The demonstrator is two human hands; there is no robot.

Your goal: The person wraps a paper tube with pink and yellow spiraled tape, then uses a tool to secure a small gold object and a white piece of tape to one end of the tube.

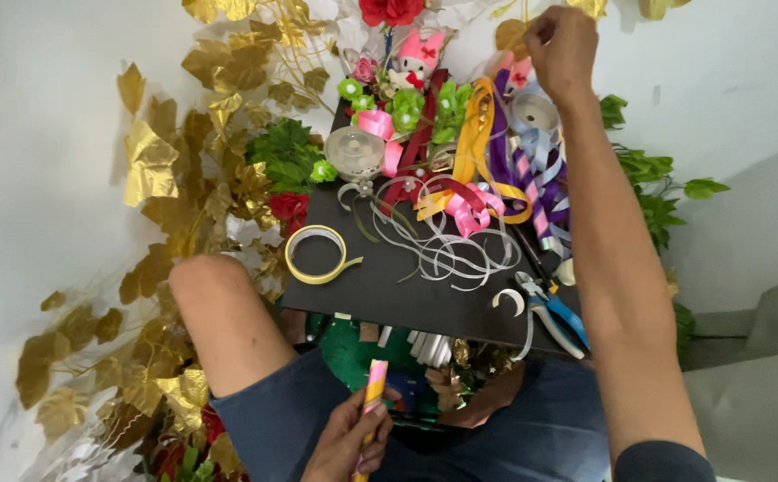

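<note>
Left hand (346,439) fingers wrap a thin paper-wrapped stick (372,393), striped pink and yellow, held upright near the lap at the board's near edge. Right hand (564,46), loosely clenched, reaches to the far right over glossy curled ribbons (487,170). A yellow tape ring (316,254) and blue-handled pliers (551,312) lie on the matte black board (380,286).
</note>
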